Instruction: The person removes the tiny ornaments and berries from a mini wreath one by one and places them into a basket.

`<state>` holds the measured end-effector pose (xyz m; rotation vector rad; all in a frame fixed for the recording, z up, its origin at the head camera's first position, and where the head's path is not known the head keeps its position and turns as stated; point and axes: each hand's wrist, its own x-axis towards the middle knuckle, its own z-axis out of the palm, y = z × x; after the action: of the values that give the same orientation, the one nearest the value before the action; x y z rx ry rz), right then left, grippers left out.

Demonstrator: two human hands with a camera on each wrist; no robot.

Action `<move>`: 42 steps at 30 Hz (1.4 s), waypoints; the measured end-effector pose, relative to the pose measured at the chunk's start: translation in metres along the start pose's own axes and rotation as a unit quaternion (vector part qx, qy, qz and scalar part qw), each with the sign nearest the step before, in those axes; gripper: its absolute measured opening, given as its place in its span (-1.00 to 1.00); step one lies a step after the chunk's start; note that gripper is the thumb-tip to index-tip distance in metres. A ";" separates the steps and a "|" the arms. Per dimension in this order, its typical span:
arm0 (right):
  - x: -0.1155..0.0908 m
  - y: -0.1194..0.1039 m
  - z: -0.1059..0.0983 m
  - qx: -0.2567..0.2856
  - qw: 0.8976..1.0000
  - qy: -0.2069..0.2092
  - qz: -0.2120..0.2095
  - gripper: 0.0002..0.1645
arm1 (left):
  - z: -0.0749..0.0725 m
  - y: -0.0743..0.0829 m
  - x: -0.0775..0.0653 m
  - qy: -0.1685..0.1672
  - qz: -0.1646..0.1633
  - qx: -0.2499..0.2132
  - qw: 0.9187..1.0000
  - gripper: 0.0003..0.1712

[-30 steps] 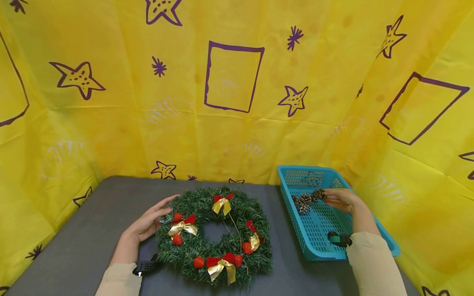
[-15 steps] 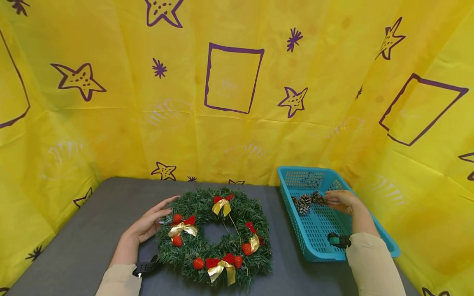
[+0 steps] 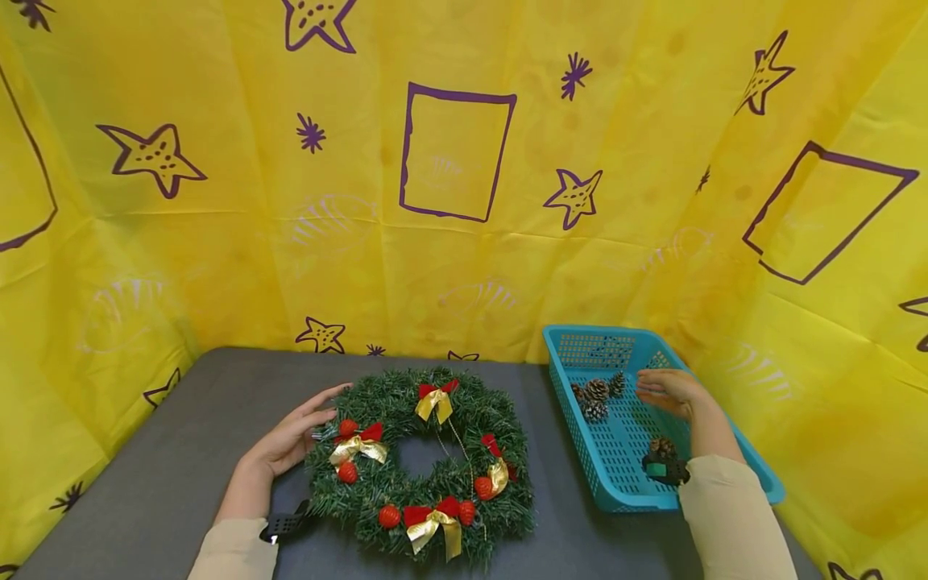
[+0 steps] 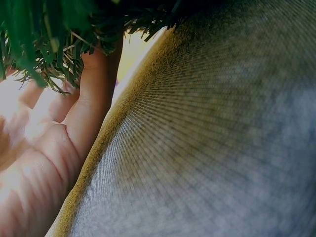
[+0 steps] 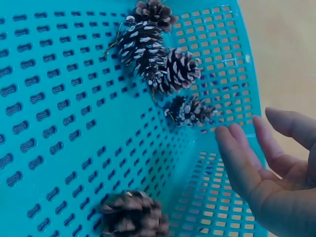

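Observation:
A green wreath [image 3: 500,411] lies on the dark table, decorated with red-and-gold bows [image 3: 432,524] and red berry-like balls [image 3: 389,515]. My left hand [image 3: 297,431] rests against its left edge, fingers fairly straight; in the left wrist view, the green needles [image 4: 54,54] hide the fingertips. On the right, my right hand [image 3: 670,391] hovers inside a blue basket [image 3: 605,483], its loosely bent fingers holding nothing. Several pine cones [image 3: 597,391] cluster on the basket's left side, some white-tipped. Another, brown pine cone [image 5: 133,215] is apart from them, near the right wrist strap.
The grey-black tabletop [image 3: 217,435] extends left of the wreath. Yellow patterned cloth [image 3: 464,274] hangs close behind the table and along both sides. The basket's raised rim [image 3: 565,419] stands to the right of the wreath.
My right hand has let go of a pine cone at its fingertips. One pine cone now shows lower in the basket, by the wrist strap. The left hand and wreath stay put.

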<state>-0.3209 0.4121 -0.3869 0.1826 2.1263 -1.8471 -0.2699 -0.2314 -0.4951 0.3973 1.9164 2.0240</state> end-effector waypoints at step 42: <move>-0.008 -0.030 0.018 0.066 0.990 -0.070 -0.104 -0.73 | -0.003 0.000 -0.001 -0.015 -0.004 0.046 0.999 -0.30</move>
<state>-0.3200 0.3903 -0.3581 -0.1419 1.9930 -2.0522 -0.2704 -0.2342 -0.4953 0.4385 1.9958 1.9193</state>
